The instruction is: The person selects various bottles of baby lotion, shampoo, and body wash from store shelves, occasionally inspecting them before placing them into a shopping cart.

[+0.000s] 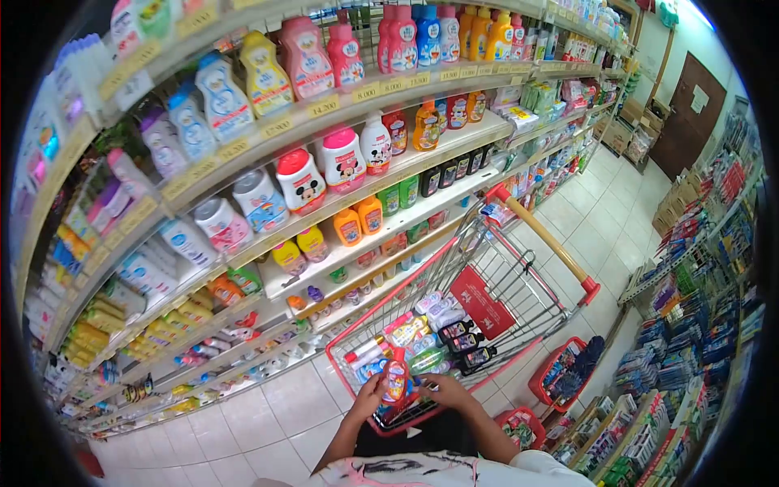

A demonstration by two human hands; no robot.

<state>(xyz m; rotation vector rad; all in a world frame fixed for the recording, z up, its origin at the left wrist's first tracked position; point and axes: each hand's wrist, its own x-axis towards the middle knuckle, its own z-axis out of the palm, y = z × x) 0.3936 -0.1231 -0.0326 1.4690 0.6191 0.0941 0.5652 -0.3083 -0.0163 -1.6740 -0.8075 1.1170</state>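
Observation:
A red bottle (pixel 397 379) with a colourful picture label stands upright between my hands, over the near end of a shopping cart (pixel 345 381). My left hand (pixel 370 396) is closed around its left side. The curled fingers of my right hand (pixel 445 392) meet its right edge. Below and beyond my hands, the cart holds several dark bottles (pixel 458 330), a green bottle (pixel 428 360), pale purple bottles (pixel 442 308) and yellow-and-white packs (pixel 406 330).
Long shelves (pixel 357 93) of bottles with price strips run along the left. A red basket (pixel 560 375) sits on the floor to the right, near shelves of packets (pixel 649 365). Tiled floor (pixel 588 203) leads to a brown door (pixel 688 114), with cardboard boxes (pixel 621 134) nearby.

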